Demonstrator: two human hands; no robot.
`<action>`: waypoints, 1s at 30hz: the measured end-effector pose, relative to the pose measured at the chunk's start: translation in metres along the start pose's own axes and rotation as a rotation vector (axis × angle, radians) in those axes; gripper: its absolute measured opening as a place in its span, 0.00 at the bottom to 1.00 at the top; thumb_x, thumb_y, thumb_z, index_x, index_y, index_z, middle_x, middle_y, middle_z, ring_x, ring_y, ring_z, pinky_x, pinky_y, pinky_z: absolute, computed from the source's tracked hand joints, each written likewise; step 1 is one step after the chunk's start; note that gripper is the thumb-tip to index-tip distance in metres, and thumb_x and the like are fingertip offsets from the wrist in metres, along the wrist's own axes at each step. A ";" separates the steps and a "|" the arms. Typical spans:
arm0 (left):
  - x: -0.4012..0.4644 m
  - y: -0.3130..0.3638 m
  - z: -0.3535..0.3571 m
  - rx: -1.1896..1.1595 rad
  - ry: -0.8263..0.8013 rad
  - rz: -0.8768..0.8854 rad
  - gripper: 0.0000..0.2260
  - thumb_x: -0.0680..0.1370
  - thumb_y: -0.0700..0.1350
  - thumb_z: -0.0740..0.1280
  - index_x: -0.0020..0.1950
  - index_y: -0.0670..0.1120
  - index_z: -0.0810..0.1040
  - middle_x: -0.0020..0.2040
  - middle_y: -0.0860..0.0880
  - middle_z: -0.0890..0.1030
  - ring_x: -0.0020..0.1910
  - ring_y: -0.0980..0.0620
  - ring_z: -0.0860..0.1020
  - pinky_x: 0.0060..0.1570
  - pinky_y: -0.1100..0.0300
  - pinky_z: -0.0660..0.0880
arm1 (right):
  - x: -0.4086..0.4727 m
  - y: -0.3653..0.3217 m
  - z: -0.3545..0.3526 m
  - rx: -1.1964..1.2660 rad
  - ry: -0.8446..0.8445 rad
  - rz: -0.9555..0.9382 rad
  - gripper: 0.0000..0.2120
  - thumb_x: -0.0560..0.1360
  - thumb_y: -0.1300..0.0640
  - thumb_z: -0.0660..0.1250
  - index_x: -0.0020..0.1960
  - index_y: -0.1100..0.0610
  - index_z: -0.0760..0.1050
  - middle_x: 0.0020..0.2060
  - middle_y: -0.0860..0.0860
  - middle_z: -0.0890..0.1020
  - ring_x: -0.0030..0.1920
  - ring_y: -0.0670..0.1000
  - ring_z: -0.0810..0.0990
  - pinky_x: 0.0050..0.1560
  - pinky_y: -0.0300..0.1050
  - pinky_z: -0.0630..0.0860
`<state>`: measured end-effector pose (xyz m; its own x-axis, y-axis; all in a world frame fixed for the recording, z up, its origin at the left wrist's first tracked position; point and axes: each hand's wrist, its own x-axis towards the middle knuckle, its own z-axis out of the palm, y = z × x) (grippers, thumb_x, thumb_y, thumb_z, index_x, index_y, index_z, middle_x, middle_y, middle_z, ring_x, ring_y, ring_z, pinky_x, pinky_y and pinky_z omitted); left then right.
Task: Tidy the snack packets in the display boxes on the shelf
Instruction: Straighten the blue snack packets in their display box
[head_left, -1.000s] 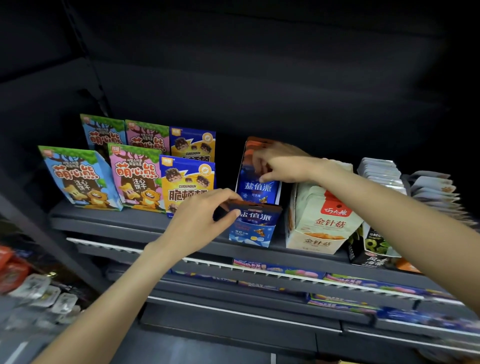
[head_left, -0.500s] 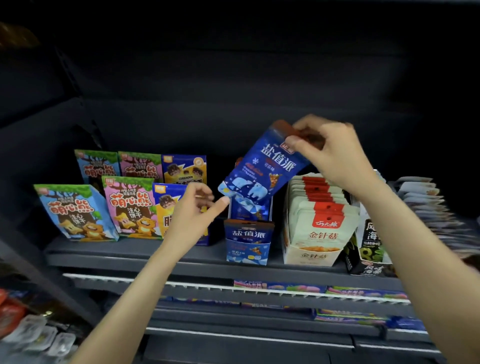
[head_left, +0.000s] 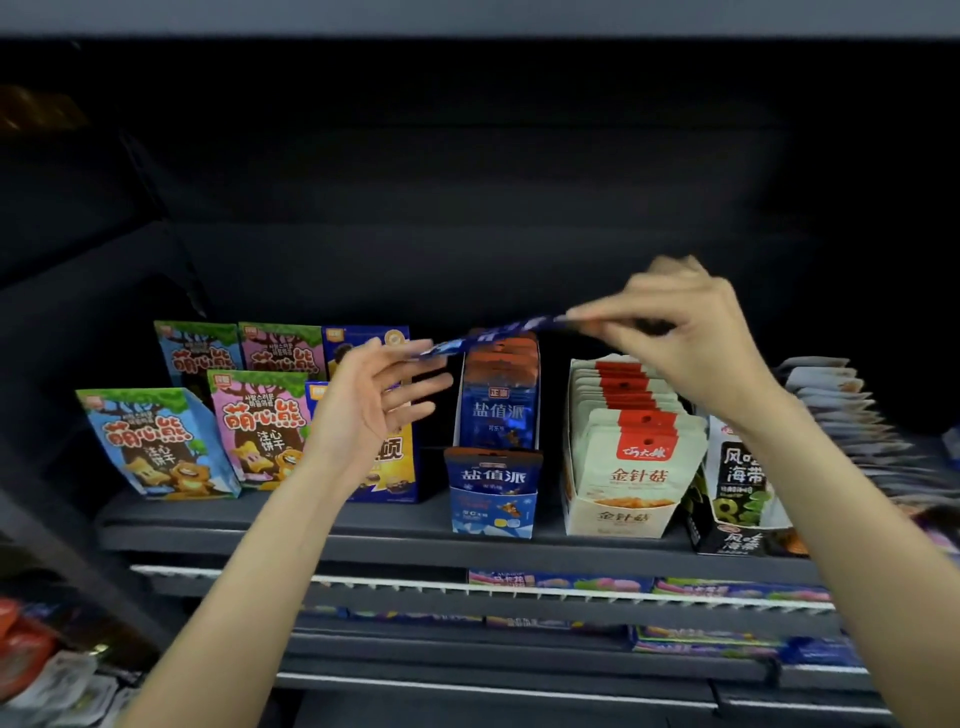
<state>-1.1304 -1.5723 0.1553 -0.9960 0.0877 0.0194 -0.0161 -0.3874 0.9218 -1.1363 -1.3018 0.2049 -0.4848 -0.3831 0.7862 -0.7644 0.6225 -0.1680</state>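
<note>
From the head view, the right hand (head_left: 691, 343) pinches one end of a blue snack packet (head_left: 498, 332) between thumb and forefinger, holding it nearly flat and edge-on above the tall blue display box (head_left: 498, 400) that stands mid-shelf. The left hand (head_left: 374, 405) hangs to the left of that box, its fingers (head_left: 415, 387) spread and relaxed, and the packet's free left end lies at or just above their tips; whether they actually touch it I cannot tell through the blur. The grip is the main risk: a thin pinch at one end lets a floppy packet droop or twist, and it may slip out and drop behind the row or onto the shelf (head_left: 363, 525). Lowered flat as it is, it would likely ride on top of the upright packets rather than slide between them, so it needs turning upright first. A careless push could also tip the small blue packet box (head_left: 491, 491) standing just in front, near the shelf edge. The right forearm passes close over the white enoki-mushroom packet box (head_left: 623, 467), just to the right, and could drag its front packets forward.
</note>
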 end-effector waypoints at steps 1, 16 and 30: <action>-0.001 0.001 -0.002 0.023 0.019 0.025 0.15 0.82 0.49 0.55 0.54 0.44 0.79 0.50 0.48 0.85 0.48 0.49 0.84 0.35 0.65 0.79 | -0.005 -0.002 0.000 -0.046 -0.030 -0.083 0.08 0.75 0.53 0.69 0.54 0.48 0.81 0.34 0.42 0.78 0.39 0.46 0.73 0.47 0.43 0.65; -0.033 -0.008 0.000 0.603 0.057 0.491 0.14 0.72 0.34 0.72 0.48 0.51 0.74 0.49 0.53 0.81 0.43 0.58 0.82 0.43 0.63 0.79 | -0.048 0.016 0.010 -0.058 -0.053 0.037 0.17 0.76 0.60 0.61 0.64 0.52 0.75 0.59 0.45 0.77 0.65 0.49 0.72 0.62 0.37 0.63; -0.024 -0.006 -0.006 0.692 -0.014 0.344 0.10 0.71 0.46 0.71 0.52 0.53 0.78 0.44 0.59 0.83 0.44 0.59 0.82 0.43 0.66 0.78 | -0.023 0.000 0.012 0.131 0.082 0.242 0.03 0.75 0.53 0.68 0.48 0.51 0.78 0.46 0.41 0.72 0.50 0.35 0.70 0.54 0.29 0.65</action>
<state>-1.1068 -1.5773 0.1471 -0.9336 0.0795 0.3495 0.3578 0.2662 0.8951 -1.1300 -1.3010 0.1801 -0.6280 -0.1745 0.7584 -0.6818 0.5932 -0.4281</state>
